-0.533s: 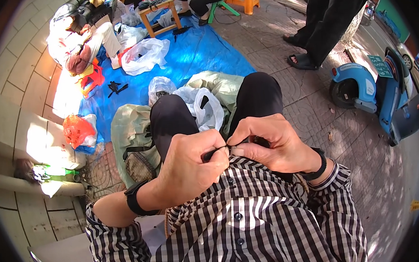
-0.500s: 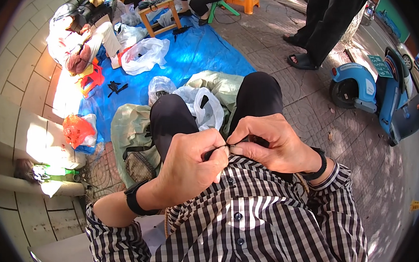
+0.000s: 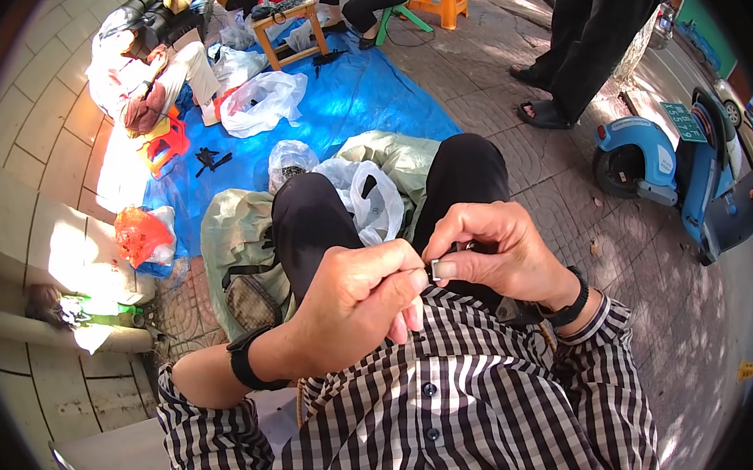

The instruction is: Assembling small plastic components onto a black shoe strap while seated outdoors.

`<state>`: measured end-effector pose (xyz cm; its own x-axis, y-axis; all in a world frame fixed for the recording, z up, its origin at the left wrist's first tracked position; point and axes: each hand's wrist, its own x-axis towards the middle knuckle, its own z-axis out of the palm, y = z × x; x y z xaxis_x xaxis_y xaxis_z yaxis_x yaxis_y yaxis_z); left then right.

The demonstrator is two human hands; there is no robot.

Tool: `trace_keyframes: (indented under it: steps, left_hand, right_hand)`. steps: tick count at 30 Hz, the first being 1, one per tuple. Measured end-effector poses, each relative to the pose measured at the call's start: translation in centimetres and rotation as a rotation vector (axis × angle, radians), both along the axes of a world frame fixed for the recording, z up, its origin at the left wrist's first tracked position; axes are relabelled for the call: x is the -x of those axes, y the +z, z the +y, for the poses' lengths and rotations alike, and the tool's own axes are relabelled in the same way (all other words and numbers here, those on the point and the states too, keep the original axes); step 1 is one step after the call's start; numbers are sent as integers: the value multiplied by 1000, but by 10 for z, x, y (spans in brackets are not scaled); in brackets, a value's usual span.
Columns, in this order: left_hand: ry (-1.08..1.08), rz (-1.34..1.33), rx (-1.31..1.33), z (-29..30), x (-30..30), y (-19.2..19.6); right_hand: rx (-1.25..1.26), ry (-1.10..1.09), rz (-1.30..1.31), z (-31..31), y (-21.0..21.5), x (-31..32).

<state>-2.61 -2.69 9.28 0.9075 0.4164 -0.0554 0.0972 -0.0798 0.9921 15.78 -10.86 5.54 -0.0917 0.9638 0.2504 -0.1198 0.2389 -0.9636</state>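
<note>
Both my hands meet in front of my lap, above my knees. My left hand [image 3: 354, 292] is closed, its thumb and index finger pressed together at the fingertips of the other hand. My right hand [image 3: 507, 248] pinches with thumb and forefinger. A small black piece [image 3: 431, 272] shows where the fingertips meet; most of it is hidden and its exact kind is too small to make out. Just beyond my hands, between my knees, lies a white plastic bag [image 3: 376, 202] with something black inside.
Pale green sacks [image 3: 236, 222] lie around my legs. A blue tarp [image 3: 368, 89] beyond carries plastic bags, black pieces [image 3: 211, 159] and a wooden stool [image 3: 295, 33]. Another person [image 3: 139, 86] sits at the far left; someone stands at the right near a blue scooter [image 3: 647, 154].
My meeting fingertips have shifted slightly right and down. The left fingers now cover more of the small black piece, and the right thumb and forefinger have changed their pinch.
</note>
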Motion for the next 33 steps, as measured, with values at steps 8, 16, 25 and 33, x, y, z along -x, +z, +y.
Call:
trace_keyframes:
  steps: [8,16,25,33]
  left_hand:
    - [-35,40,135,5,5,1]
    - [-83,89,62,12,5,3]
    - [-146,195,174,18,2,20]
    - [-196,193,99,18,-7,28]
  right_hand:
    - [-77,-48,36,-4,-10,1]
    - [-346,-122,-430,-5,-3,5]
    - [-588,-276,-644,-9,-2,5]
    - [-671,-398,-608,-13,-6,1]
